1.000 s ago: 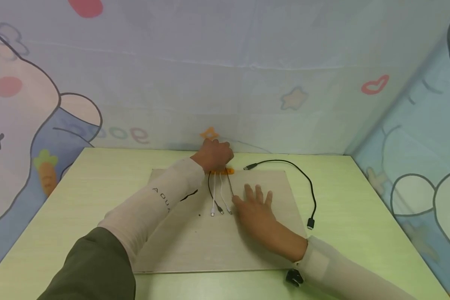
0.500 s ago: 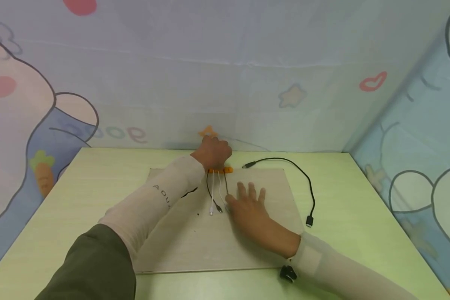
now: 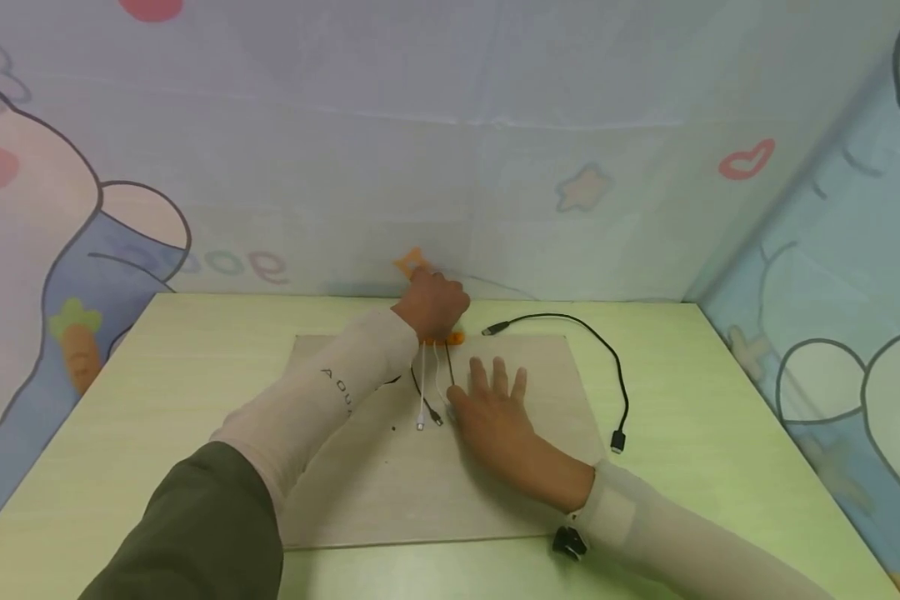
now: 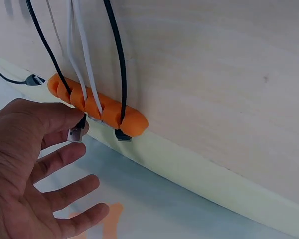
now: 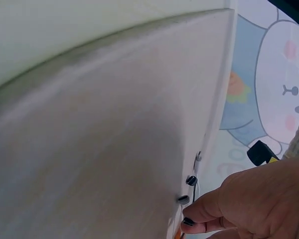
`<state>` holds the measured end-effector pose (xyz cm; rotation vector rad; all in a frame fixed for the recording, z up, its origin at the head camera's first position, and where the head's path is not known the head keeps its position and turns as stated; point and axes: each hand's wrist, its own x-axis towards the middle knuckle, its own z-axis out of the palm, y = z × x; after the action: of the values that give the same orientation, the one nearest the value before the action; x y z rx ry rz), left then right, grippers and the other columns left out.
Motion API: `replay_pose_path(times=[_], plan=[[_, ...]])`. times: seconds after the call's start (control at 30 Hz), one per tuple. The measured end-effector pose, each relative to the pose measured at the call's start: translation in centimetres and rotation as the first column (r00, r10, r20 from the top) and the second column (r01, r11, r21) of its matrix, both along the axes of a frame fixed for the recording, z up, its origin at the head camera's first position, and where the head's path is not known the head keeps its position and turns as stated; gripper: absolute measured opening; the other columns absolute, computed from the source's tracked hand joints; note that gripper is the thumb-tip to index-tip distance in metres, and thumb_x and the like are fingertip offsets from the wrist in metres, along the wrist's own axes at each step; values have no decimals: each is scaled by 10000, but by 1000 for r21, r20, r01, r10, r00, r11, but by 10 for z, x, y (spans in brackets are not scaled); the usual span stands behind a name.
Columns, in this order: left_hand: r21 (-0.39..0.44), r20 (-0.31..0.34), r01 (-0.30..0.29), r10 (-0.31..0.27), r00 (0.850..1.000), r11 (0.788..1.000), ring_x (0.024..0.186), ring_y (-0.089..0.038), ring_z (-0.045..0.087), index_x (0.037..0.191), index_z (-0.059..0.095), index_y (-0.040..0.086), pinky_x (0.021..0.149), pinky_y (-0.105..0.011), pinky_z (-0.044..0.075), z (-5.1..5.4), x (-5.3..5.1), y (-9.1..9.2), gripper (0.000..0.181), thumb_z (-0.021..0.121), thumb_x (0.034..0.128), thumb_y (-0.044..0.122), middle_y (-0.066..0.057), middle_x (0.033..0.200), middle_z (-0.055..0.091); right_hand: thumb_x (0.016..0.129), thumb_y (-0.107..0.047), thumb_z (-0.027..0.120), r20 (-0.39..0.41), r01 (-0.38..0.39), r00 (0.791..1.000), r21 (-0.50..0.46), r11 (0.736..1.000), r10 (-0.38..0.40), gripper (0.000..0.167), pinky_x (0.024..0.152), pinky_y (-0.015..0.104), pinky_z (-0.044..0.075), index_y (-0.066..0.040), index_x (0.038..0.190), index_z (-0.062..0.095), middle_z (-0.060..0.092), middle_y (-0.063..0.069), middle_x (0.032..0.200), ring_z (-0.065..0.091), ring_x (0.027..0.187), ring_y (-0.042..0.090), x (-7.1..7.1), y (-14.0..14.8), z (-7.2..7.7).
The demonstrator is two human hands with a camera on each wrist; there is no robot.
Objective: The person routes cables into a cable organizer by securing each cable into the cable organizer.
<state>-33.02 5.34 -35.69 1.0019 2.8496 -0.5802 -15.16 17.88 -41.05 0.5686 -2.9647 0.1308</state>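
An orange cable organizer lies along the far edge of a light wooden board. Several black and white USB cables run through its slots. My left hand is at the organizer; its thumb and index finger pinch a black cable's metal USB plug, while the other fingers are spread. Toward the middle of the board, my right hand pinches a dark cable end between thumb and finger. A white cable and a black connector lie just left of it.
A loose black cable curves over the table right of the board. A printed cloth backdrop rises behind the table. A small black device sits at my right wrist. A dark cable piece shows beside the left sleeve.
My right hand has shifted slightly left, over a cable end, and the dark cable toward it looks straighter. My left hand has moved slightly right along the organizer. The head view has shifted a little.
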Motion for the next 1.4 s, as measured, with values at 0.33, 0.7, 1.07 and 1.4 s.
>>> replay_pose_path(times=[0.33, 0.7, 1.07, 1.4], plan=[[12, 1, -12, 12, 1000, 1000, 1162, -316, 762, 1384, 776, 190, 1103, -574, 584, 4, 7, 7, 315, 727, 1112, 340, -40, 1332, 787, 1110, -117, 658, 71, 54, 996, 45, 998, -57, 237, 1208, 863, 371, -99, 1338, 720, 516, 330, 1647, 455, 1555, 656, 1, 2, 7], [-31, 26, -25, 26, 999, 999, 895, -198, 647, 1160, 792, 193, 863, -435, 495, 1, 2, 15, 115, 679, 1140, 203, -22, 1151, 795, 1130, -193, 658, 103, 78, 992, 21, 997, -79, 231, 1217, 883, 332, -93, 1328, 724, 550, 329, 1599, 431, 1564, 673, 0, 9, -1], [-25, 46, -40, 41, 998, 999, 1179, -358, 794, 1345, 791, 114, 1129, -639, 576, 2, 5, 12, 245, 656, 1141, 118, -108, 1297, 812, 1103, -128, 664, 49, 92, 994, 82, 992, -97, 281, 1211, 868, 361, -112, 1381, 701, 593, 304, 1556, 452, 1557, 659, -1, 14, -5], [-80, 42, -63, 66, 997, 995, 1248, -365, 781, 1419, 756, 131, 1168, -624, 571, 4, 9, 12, 294, 609, 1164, 119, -110, 1360, 790, 1075, -81, 671, 5, 97, 995, 100, 990, -98, 292, 1204, 832, 405, -104, 1365, 699, 628, 278, 1522, 514, 1524, 623, 0, 16, -5]])
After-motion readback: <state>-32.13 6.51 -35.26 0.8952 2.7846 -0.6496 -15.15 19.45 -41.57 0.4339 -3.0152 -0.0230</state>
